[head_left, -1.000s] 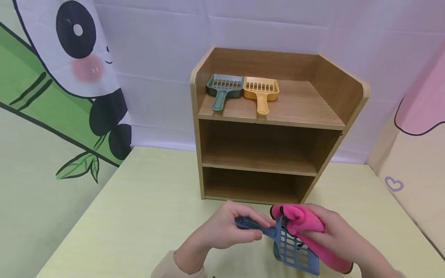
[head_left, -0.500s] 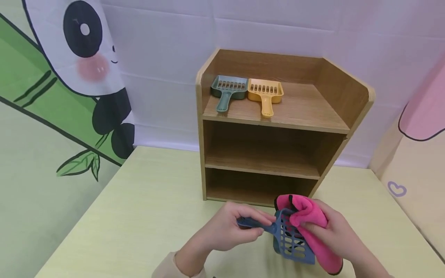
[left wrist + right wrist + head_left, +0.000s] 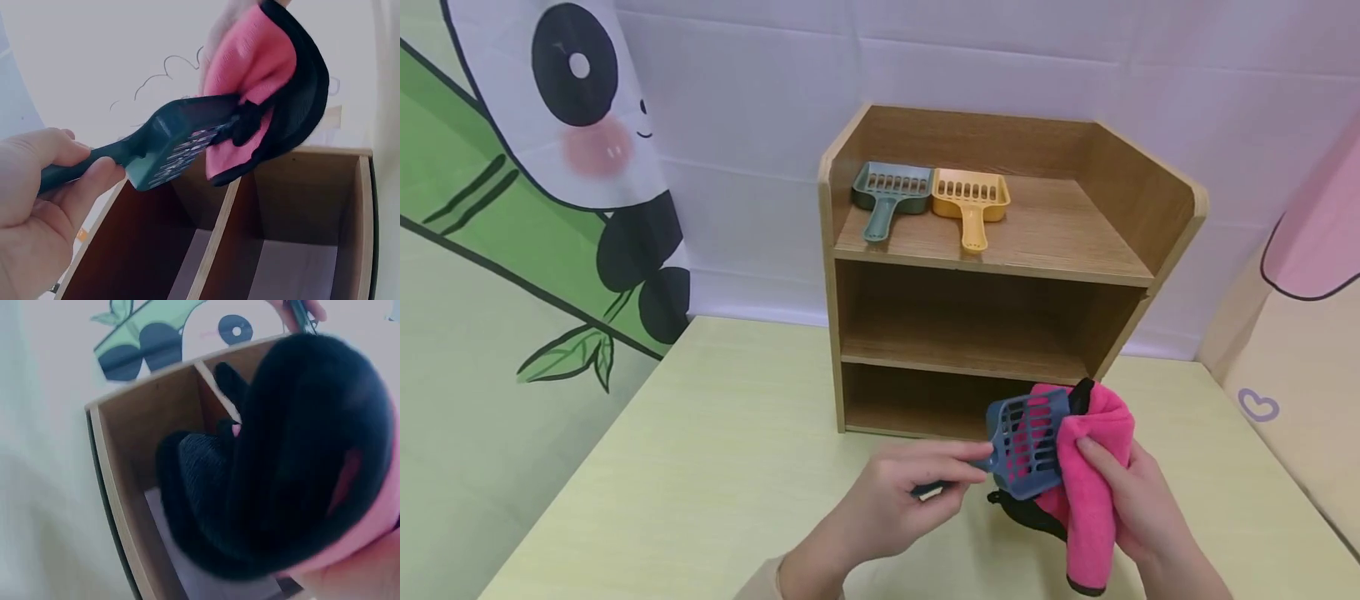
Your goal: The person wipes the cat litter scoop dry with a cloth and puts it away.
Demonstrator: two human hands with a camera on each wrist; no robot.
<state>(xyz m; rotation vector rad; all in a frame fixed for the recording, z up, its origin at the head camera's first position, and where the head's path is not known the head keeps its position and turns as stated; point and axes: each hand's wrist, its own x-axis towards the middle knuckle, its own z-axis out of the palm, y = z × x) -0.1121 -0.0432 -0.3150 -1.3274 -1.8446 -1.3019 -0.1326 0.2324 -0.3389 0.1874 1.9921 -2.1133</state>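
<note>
A dark blue-green slotted litter scoop [image 3: 1037, 454] is held by its handle in my left hand [image 3: 902, 492], with its head pointing right. My right hand [image 3: 1150, 508] grips a bunched pink cloth [image 3: 1093, 483] with black edging. Folds of the cloth wrap the far end of the scoop's head, and pink shows behind the slots. In the left wrist view the thumb and fingers pinch the scoop's handle [image 3: 81, 169], and the cloth [image 3: 250, 56] touches the head's tip. The cloth's dark underside [image 3: 300, 444] fills much of the right wrist view and hides most of the right hand.
Behind the hands stands a wooden shelf unit [image 3: 992, 267]. On its top board lie a green litter scoop [image 3: 891, 192] and a yellow litter scoop [image 3: 972, 200], side by side, handles forward. The pale yellow table [image 3: 700, 467] reaches printed cloth walls at the back and sides.
The scoop's head has lifted and turned so its slotted face shows more upright. My right hand has moved the cloth up to the head's right end; a black-edged corner now hangs below it.
</note>
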